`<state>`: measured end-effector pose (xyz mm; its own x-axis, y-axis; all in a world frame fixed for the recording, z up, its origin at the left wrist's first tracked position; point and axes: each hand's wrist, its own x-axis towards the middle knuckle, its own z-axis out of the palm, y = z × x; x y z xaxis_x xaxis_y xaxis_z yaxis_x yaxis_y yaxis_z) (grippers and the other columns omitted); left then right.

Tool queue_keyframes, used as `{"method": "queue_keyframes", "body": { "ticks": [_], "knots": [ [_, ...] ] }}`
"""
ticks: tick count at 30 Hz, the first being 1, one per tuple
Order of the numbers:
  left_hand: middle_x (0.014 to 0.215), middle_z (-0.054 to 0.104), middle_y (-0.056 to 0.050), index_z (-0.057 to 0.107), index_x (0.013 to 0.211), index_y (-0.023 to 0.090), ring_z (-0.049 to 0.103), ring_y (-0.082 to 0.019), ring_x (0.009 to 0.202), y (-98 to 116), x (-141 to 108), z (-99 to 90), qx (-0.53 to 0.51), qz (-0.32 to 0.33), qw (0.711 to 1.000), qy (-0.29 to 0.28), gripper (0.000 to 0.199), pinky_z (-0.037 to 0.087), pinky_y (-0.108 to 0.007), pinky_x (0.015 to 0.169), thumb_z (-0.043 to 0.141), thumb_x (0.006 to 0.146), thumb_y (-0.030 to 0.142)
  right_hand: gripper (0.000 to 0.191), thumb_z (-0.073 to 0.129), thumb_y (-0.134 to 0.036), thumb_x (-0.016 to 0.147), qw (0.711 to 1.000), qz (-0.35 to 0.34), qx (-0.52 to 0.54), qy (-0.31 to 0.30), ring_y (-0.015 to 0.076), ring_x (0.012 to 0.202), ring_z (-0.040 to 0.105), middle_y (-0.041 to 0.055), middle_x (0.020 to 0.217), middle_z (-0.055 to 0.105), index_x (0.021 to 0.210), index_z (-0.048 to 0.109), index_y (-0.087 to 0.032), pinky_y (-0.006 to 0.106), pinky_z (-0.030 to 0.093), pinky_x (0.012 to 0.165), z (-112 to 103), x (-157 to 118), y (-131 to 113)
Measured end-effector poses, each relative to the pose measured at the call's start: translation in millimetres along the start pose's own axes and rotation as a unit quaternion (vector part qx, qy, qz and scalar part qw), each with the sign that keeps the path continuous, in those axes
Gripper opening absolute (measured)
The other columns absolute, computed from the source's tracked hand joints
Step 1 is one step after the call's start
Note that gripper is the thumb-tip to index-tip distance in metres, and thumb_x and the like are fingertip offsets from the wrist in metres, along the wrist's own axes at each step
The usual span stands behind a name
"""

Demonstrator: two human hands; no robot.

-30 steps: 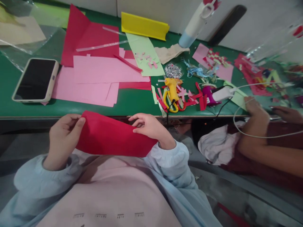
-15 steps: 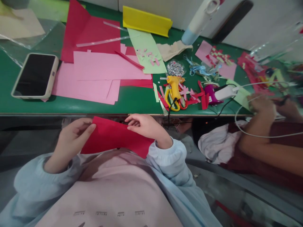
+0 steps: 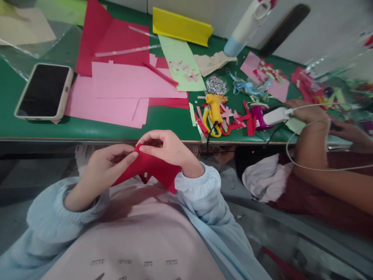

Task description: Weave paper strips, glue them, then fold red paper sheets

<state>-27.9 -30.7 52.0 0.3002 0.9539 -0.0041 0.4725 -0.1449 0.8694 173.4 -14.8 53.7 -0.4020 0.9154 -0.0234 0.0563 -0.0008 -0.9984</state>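
A sheet of red paper (image 3: 157,168) is held between my two hands, just in front of the table edge and above my lap. My left hand (image 3: 112,165) pinches its upper left corner between thumb and fingers. Right beside it, my right hand (image 3: 167,149) grips the same top edge, thumb and forefinger closed on the paper. The fingertips of both hands nearly meet there. Part of the sheet hangs down below my right hand, and its left side is partly covered by my left hand.
On the green table (image 3: 163,128) lie a phone (image 3: 43,91), pink sheets (image 3: 125,81), a yellow glue gun (image 3: 214,105) over scissors, paper scraps and a tub of beads (image 3: 216,84). A bottle (image 3: 244,29) stands behind. At right, a co-worker's arm (image 3: 314,140) crosses a white cable.
My right hand has moved left to join my left hand at the paper's corner and now pinches it. My left hand has shifted right. The co-worker's hands have moved.
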Motion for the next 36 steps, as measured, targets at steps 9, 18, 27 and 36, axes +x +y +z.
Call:
{"method": "queue_keyframes", "body": {
  "ticks": [9, 18, 27, 36],
  "knots": [
    [0.075, 0.076, 0.001, 0.076, 0.076, 0.023, 0.066, -0.012, 0.065, 8.4, -1.5, 4.6, -0.055, -0.024, 0.997, 0.041, 0.019, 0.053, -0.02, 0.06, 0.068, 0.079, 0.041, 0.009, 0.071, -0.026, 0.083, 0.997, -0.006, 0.08, 0.001, 0.0106, 0.08, 0.062, 0.0002, 0.084, 0.071, 0.083, 0.072, -0.017, 0.025, 0.05, 0.079, 0.2, -1.8, 3.3],
    [0.074, 0.075, -0.001, 0.076, 0.076, 0.021, 0.065, -0.014, 0.064, 13.7, -4.2, 7.6, -0.092, -0.071, 0.992, 0.041, 0.022, 0.051, -0.022, 0.056, 0.07, 0.078, 0.042, 0.02, 0.08, -0.036, 0.076, 0.982, 0.05, 0.184, 0.003, 0.0098, 0.074, 0.062, -0.0001, 0.083, 0.071, 0.081, 0.072, -0.018, 0.022, 0.05, 0.072, 4.5, -5.1, 3.6],
    [0.076, 0.075, -0.001, 0.074, 0.078, 0.02, 0.064, -0.012, 0.063, 13.2, -0.6, 3.0, -0.096, -0.098, 0.99, 0.027, 0.025, 0.05, -0.019, 0.054, 0.069, 0.079, 0.044, 0.023, 0.082, -0.034, 0.072, 0.988, 0.077, 0.134, 0.012, 0.0102, 0.074, 0.063, 0.0003, 0.081, 0.072, 0.084, 0.074, -0.016, 0.022, 0.051, 0.071, -7.3, -5.2, 8.2],
    [0.076, 0.078, -0.004, 0.078, 0.082, 0.02, 0.067, -0.016, 0.059, 12.4, -0.3, -3.3, -0.058, -0.129, 0.989, -0.05, 0.035, 0.052, -0.022, 0.049, 0.072, 0.076, 0.054, 0.012, 0.076, -0.025, 0.076, 0.994, 0.077, 0.082, -0.014, 0.01, 0.072, 0.063, -0.0002, 0.079, 0.071, 0.081, 0.072, -0.016, 0.023, 0.051, 0.071, -7.3, -4.6, 0.0]
  ]
}}
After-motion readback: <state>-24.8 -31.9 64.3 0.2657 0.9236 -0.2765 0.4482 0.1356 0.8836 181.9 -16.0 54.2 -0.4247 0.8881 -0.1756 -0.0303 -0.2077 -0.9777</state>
